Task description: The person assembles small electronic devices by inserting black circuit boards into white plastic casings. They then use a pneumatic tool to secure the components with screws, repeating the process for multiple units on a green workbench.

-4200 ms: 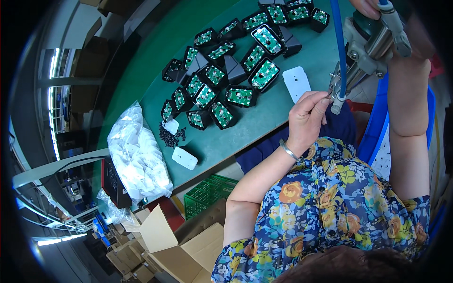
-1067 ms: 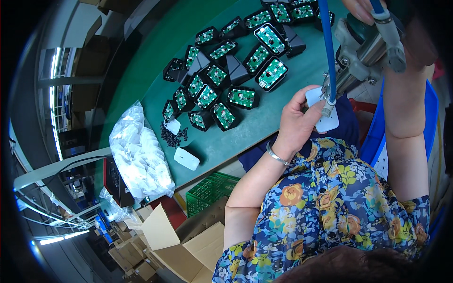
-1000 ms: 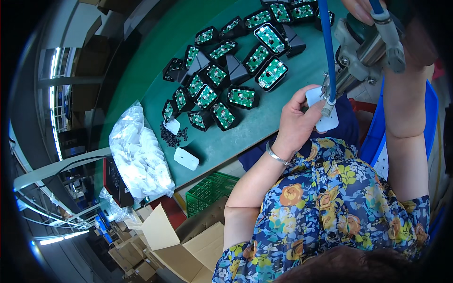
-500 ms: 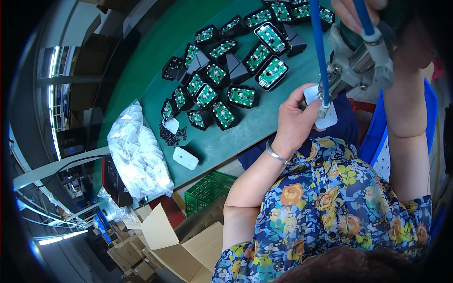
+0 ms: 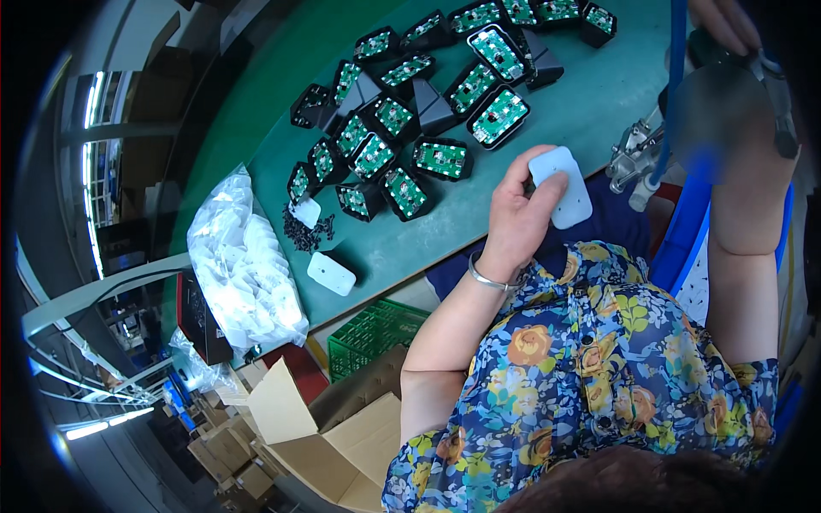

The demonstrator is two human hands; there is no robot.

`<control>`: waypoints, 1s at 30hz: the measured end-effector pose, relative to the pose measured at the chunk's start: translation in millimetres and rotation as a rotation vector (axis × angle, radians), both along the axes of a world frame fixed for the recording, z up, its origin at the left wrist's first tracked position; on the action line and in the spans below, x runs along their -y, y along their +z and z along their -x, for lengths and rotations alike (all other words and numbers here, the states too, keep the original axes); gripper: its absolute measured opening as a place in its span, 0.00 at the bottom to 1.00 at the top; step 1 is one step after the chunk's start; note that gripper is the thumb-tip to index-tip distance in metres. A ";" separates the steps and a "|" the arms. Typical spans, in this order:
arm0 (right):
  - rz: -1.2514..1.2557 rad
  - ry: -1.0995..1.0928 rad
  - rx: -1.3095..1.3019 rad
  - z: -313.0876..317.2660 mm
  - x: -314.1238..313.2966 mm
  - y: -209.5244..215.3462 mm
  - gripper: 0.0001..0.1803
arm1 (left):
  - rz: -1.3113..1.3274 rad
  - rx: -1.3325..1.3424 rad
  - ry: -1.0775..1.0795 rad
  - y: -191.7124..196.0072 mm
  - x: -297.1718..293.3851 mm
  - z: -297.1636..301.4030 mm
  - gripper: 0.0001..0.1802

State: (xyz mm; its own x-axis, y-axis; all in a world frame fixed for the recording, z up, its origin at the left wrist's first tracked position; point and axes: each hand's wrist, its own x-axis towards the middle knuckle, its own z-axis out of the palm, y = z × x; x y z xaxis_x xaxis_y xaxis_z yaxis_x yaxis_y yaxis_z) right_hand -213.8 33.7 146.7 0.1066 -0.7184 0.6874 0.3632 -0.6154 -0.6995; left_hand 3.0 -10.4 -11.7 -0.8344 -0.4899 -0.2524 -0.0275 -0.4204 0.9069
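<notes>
My left hand (image 5: pixel 517 205) is closed on a white plastic cover (image 5: pixel 564 186), a rounded rectangle with small holes, thumb across its face. The cover is over the near edge of the green table. At the upper right, my right hand (image 5: pixel 727 24) has its fingers curled round the dark body of a hose-fed power tool (image 5: pixel 634 161) with a metal head and blue tube. Part of that grip is blurred. The tool's head stands to the right of the cover, apart from it.
Several black housings with green circuit boards (image 5: pixel 440 159) cover the table (image 5: pixel 590 94). To the left lie a bag of white covers (image 5: pixel 244 265), loose small black parts (image 5: pixel 306 232) and a single white cover (image 5: pixel 332 274). Below are a green crate (image 5: pixel 368 338) and a cardboard box (image 5: pixel 286 402).
The power tool has moved right, off the white cover, with my right hand. My left hand has shifted slightly left, still holding the cover, whose face now shows.
</notes>
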 end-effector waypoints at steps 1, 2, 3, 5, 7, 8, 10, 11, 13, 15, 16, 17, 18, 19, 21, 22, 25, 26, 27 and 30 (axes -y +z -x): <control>-0.005 0.019 -0.012 0.3 1.2 0.7 0.13 | -0.046 0.004 -0.020 1.0 -0.4 2.3 0.21; -0.013 0.036 -0.022 0.1 1.4 1.5 0.13 | -0.130 -0.005 -0.012 4.2 -1.7 4.1 0.21; -0.013 0.055 -0.032 3.8 3.0 3.8 0.13 | -0.213 -0.013 -0.004 9.8 -3.1 5.9 0.21; -0.016 0.099 -0.057 7.4 2.8 5.5 0.12 | -0.284 -0.017 -0.012 17.1 -3.8 8.6 0.20; -0.019 0.159 -0.074 8.1 5.1 8.4 0.12 | -0.263 -0.007 -0.042 20.2 -2.1 8.6 0.19; -0.023 0.190 -0.085 7.0 5.8 7.7 0.12 | -0.269 -0.019 -0.048 20.4 -1.8 9.6 0.19; -0.027 0.265 -0.108 12.4 9.2 10.0 0.12 | -0.278 -0.040 -0.064 20.7 -1.4 12.0 0.18; -0.033 0.301 -0.119 14.4 10.6 10.2 0.12 | -0.278 -0.038 -0.065 21.3 -1.8 12.6 0.18; -0.040 0.380 -0.142 18.2 15.2 11.8 0.12 | -0.278 -0.035 -0.066 22.3 -2.1 13.5 0.18; -0.046 0.448 -0.162 22.2 18.6 14.2 0.12 | -0.290 -0.049 -0.069 22.3 -1.7 14.4 0.18; -0.051 0.478 -0.171 24.0 20.1 15.3 0.12 | -0.296 -0.056 -0.072 22.4 -1.6 14.7 0.18; -0.052 0.507 -0.179 25.3 21.3 15.8 0.12 | -0.302 -0.061 -0.065 22.7 -1.4 14.8 0.18; -0.057 0.538 -0.187 27.4 22.5 16.9 0.11 | -0.308 -0.066 -0.060 22.7 -1.5 14.9 0.18; -0.058 0.568 -0.196 29.6 24.1 17.8 0.11 | -0.315 -0.071 -0.055 22.8 -1.5 15.1 0.18; -0.076 0.558 -0.188 29.9 22.9 18.7 0.11 | -0.319 -0.081 -0.055 22.8 -1.4 16.2 0.18; -0.094 0.550 -0.180 29.7 22.0 19.1 0.11 | -0.320 -0.086 -0.054 23.1 -1.3 16.6 0.18; -0.148 0.527 -0.157 26.7 18.5 20.5 0.11 | -0.309 -0.101 -0.034 29.4 -1.3 16.9 0.18; -0.165 0.522 -0.148 24.8 17.1 21.3 0.11 | -0.309 -0.100 -0.034 28.5 -2.2 16.6 0.18; -0.182 0.524 -0.141 21.6 18.2 22.4 0.11 | -0.308 -0.099 -0.026 26.5 -2.8 15.3 0.17; -0.335 0.047 -0.037 -28.4 -5.3 43.9 0.14 | -0.309 -0.091 -0.025 23.4 -1.4 19.7 0.17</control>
